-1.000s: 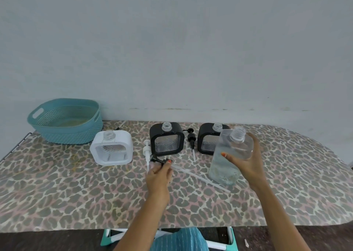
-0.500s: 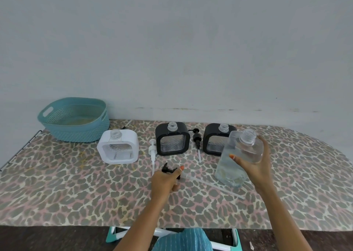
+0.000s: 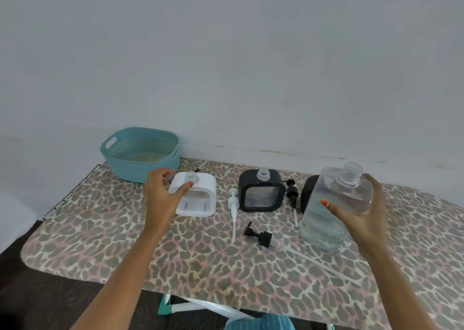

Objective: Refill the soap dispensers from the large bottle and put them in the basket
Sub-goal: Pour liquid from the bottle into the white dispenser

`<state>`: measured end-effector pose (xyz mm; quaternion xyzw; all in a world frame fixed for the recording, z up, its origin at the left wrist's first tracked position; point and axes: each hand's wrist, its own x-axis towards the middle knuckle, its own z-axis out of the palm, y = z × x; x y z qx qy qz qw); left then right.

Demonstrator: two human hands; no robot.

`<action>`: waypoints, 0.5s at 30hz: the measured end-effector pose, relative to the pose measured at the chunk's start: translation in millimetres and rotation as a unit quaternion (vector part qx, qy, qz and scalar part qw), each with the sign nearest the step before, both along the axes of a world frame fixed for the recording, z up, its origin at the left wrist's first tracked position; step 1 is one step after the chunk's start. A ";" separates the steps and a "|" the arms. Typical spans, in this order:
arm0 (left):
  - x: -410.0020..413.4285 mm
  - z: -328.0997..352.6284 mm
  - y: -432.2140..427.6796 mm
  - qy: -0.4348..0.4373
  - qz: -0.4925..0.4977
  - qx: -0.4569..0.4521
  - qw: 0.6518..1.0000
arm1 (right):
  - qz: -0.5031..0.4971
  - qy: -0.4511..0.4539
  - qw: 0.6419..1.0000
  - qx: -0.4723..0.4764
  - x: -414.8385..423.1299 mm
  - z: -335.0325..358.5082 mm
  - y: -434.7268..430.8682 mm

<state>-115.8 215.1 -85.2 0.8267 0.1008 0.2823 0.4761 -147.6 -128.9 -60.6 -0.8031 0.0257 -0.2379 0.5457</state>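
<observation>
Right hand (image 3: 364, 216): grips the large bottle (image 3: 334, 204) from its right side, thumb across the front, fingers behind.
Large bottle: clear, cap off, partly filled with clear liquid, tilted with the neck leaning right; held at the right of the bench (image 3: 200, 262), in front of the second black dispenser (image 3: 308, 191), which it mostly hides.
Left hand (image 3: 160, 194): at the top left corner of the white dispenser (image 3: 200, 199), thumb on its front shoulder, fingers curled behind the edge, gripping it.
White dispenser: upright, neck open, just in front of the basket (image 3: 130, 171).
Black dispenser (image 3: 261, 191): upright, neck open, at mid-bench between the white one and the bottle.
Basket: teal, at the back left of the bench, against the wall (image 3: 226, 66).
White pump (image 3: 233, 204): lies between the white and black dispensers.
Small black pump (image 3: 291, 194): lies just right of the black dispenser.
Long-tubed black pump (image 3: 259, 236): lies on its side nearer the front, its tube running right, under the bottle.
</observation>
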 end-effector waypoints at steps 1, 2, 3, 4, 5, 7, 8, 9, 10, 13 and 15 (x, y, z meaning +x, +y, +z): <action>6.4 -6.0 8.0 0.021 -0.009 0.012 1.000 | 0.009 -0.001 1.000 0.004 1.2 2.2 5.3; 11.9 -11.6 15.6 0.045 -0.026 0.016 0.999 | 0.021 -0.002 1.000 0.008 2.9 2.9 11.5; 16.5 -16.1 21.5 0.068 -0.047 0.010 0.996 | 0.033 0.000 0.999 0.011 4.9 2.8 17.3; 20.0 -19.7 25.9 0.091 -0.073 -0.006 0.993 | 0.043 -0.002 0.999 0.011 6.2 4.1 24.5; 22.9 -22.7 29.5 0.113 -0.104 -0.027 0.988 | 0.053 -0.004 0.999 0.009 7.9 4.6 30.9; 27.3 -25.6 33.9 0.158 -0.170 -0.075 0.970 | 0.074 -0.009 0.997 0.009 10.9 4.9 44.0; 28.9 -27.1 35.4 0.176 -0.198 -0.093 0.960 | 0.081 -0.005 0.997 0.008 14.0 2.3 48.5; 30.0 -28.8 36.6 0.187 -0.218 -0.102 0.953 | 0.086 0.000 0.996 0.004 16.7 1.2 53.8; 31.4 -30.6 37.8 0.192 -0.228 -0.107 0.949 | 0.090 0.005 0.996 -0.003 18.7 -0.2 58.9; 35.1 -32.6 40.3 0.197 -0.213 -0.120 0.950 | 0.105 0.018 0.994 -0.019 20.8 -1.6 75.4; 34.3 -31.9 39.0 0.190 -0.209 -0.124 0.951 | 0.113 0.023 0.993 -0.027 22.0 -1.6 85.3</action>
